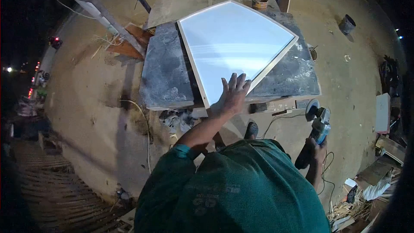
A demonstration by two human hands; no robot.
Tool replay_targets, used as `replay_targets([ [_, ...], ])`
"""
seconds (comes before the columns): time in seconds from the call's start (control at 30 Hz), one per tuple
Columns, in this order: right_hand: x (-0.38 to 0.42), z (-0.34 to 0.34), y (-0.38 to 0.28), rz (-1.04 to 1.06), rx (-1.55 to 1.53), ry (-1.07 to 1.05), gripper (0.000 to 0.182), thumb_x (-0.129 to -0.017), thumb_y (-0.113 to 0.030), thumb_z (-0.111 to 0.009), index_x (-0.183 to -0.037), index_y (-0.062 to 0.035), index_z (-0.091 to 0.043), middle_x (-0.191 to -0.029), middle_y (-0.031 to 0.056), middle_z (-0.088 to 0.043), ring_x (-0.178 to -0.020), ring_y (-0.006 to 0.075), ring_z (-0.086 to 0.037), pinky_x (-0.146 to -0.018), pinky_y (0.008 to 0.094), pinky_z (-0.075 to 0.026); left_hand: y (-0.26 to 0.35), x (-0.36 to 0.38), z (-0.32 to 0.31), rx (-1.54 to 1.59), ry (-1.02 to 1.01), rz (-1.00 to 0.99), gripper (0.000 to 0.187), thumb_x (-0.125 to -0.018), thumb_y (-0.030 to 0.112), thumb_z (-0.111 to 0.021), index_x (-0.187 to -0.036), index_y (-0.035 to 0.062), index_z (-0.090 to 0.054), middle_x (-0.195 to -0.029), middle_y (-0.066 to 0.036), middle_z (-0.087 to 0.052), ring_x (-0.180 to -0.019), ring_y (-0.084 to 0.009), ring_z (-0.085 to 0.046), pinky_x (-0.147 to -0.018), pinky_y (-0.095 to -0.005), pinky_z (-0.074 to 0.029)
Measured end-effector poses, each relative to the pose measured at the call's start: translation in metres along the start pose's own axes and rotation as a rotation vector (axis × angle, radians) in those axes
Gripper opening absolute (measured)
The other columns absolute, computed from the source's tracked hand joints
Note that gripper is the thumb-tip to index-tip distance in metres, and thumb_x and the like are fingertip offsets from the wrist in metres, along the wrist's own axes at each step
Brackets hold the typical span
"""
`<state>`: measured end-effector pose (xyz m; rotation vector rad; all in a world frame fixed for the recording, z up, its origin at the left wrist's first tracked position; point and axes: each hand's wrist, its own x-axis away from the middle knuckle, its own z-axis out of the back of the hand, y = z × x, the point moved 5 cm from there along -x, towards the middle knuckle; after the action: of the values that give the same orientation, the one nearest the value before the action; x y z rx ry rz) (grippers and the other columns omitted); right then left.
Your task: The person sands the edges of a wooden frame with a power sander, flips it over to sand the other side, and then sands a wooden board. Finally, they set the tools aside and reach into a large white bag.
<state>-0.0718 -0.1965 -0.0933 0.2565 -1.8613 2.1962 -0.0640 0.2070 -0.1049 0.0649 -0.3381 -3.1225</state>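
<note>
A pale framed panel [235,41], glossy and bluish white with a thin wooden edge, lies on the dark worktable [166,67]. One corner of it points toward me. My left hand [234,94] rests on the panel near that corner, fingers spread. Off to the right of the table, my right hand [318,149] is wrapped round the body of an angle grinder [320,128]. The grinder's round disc [312,109] faces the table's right front corner, apart from the panel.
A small tub [259,1] stands at the table's back. A dark bucket [347,24] sits on the ground at right. Cables [330,181] trail near my right side. A post [99,15] leans at left, and wood scraps [345,222] lie at lower right.
</note>
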Motion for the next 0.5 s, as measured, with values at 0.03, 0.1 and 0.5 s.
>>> replay_targets([
  [0.03, -0.001, -0.001, 0.001, 0.002, -0.006, -0.008, 0.052, -0.068, -0.01, -0.067, -0.115, -0.0007, -0.046, -0.085, 0.0102, -0.059, -0.072, 0.0219, -0.063, -0.064, 0.0321, -0.05, 0.0, -0.002, 0.009, 0.013, 0.007, 0.003, 0.078, -0.07, 0.003, -0.063, -0.14, 0.0099, -0.031, -0.147, -0.016, -0.017, -0.136, -0.0415, -0.013, -0.101, -0.0696, -0.013],
  [0.1, -0.003, -0.001, 0.001, 0.052, -0.037, -0.027, 0.052, -0.069, -0.011, -0.067, -0.115, -0.0001, -0.045, -0.086, 0.011, -0.059, -0.072, 0.0229, -0.063, -0.065, 0.033, -0.051, -0.003, 0.0, 0.017, 0.018, 0.015, 0.013, 0.075, -0.07, 0.002, -0.062, -0.139, 0.0091, -0.033, -0.146, -0.016, -0.019, -0.136, -0.0411, -0.014, -0.102, -0.0691, -0.014],
  [0.5, -0.026, 0.002, 0.032, 0.077, -0.16, -0.058, 0.053, -0.07, -0.007, -0.066, -0.118, -0.0018, -0.044, -0.091, 0.0103, -0.058, -0.073, 0.0225, -0.063, -0.065, 0.0334, -0.052, -0.012, 0.007, 0.09, 0.289, 0.156, 0.018, 0.07, -0.063, -0.003, -0.069, -0.129, 0.0082, -0.046, -0.151, -0.011, -0.015, -0.138, -0.0371, -0.01, -0.105, -0.0638, -0.01],
])
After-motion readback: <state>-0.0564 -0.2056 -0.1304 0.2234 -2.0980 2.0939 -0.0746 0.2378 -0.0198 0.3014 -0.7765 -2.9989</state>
